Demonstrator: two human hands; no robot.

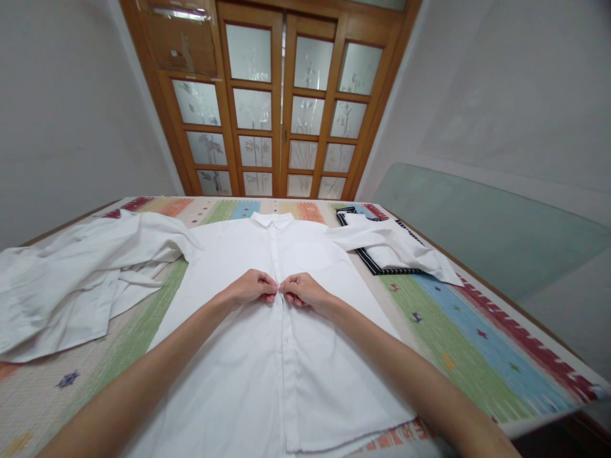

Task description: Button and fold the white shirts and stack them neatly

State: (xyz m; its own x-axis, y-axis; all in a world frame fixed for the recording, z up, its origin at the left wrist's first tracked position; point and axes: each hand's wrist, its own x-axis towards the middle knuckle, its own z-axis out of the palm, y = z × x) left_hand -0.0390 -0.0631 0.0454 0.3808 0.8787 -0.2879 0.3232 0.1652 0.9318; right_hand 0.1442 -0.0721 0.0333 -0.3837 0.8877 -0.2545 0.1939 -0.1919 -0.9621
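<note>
A white long-sleeved cloth shirt [224, 375] is laid out on a table, with its collar [272, 219] turned to the far side and its hem brought toward the person. The middle of its front strip is held by the two bare hands. By the left hand [258, 286], the cloth is pinched between the thumb and the bent fingers; by the right hand [303, 289], it is pinched in the same manner, just beside. The fingertips of both hands are brought almost together, and no wide gap is left between thumb and fingers. Whether a button is held there cannot be told, because the spot is too small.

Below the hands, the right front panel is lightly wrinkled, and its lower corner is seen near the bottom edge. At the left, a crumpled heap of white fabric [62, 286] is spread on the multicoloured striped tablecloth [458, 343]. At the right, the shirt's sleeve is laid across a folded black cloth with white stripes [372, 263]. The far side is closed by brown wooden doors with frosted glass panes [281, 102].
</note>
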